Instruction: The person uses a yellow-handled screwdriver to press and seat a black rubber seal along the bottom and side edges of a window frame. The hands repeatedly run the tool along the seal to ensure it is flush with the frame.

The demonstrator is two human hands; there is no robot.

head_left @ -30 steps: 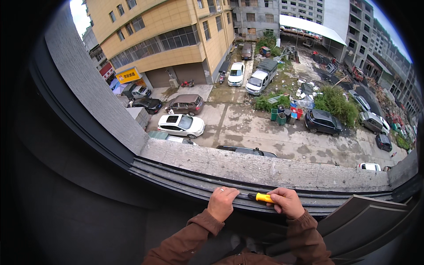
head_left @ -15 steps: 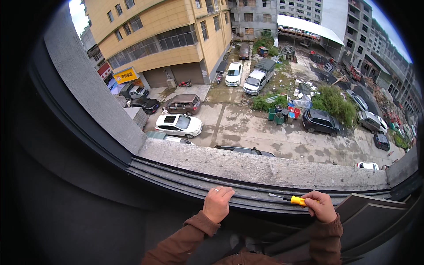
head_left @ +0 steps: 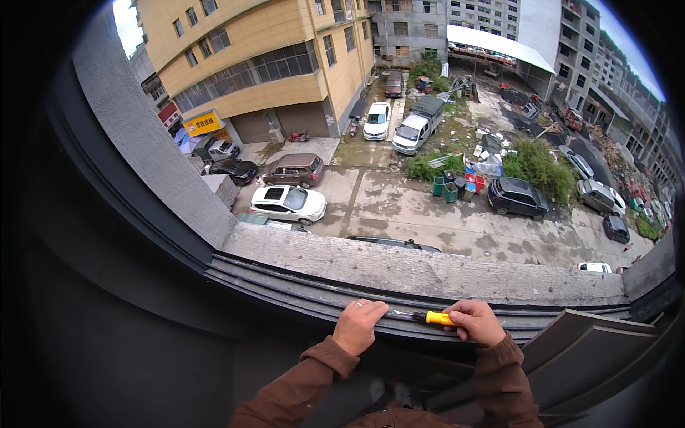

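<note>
A screwdriver (head_left: pixel 435 318) with a yellow and black handle lies nearly level above the dark window track (head_left: pixel 278 289). My right hand (head_left: pixel 478 324) pinches the end of its handle between thumb and fingers. The metal shaft points left, and its tip comes close to the fingertips of my left hand (head_left: pixel 358 327); whether they touch I cannot tell. My left hand, with a ring on one finger, is closed and rests at the track's inner edge. Its fingers are pressed together, and what they may hold is hidden.
Beyond the track runs a rough concrete ledge (head_left: pixel 428 271), high above a yard with parked cars such as a white car (head_left: pixel 289 203). Dark grey panels (head_left: pixel 592 349) lean beside my right forearm. A concrete wall edge (head_left: pixel 157 135) bounds the opening at left.
My right hand has moved left with the screwdriver, bringing its tip to my left hand's fingertips. My left hand has shifted slightly to the right.
</note>
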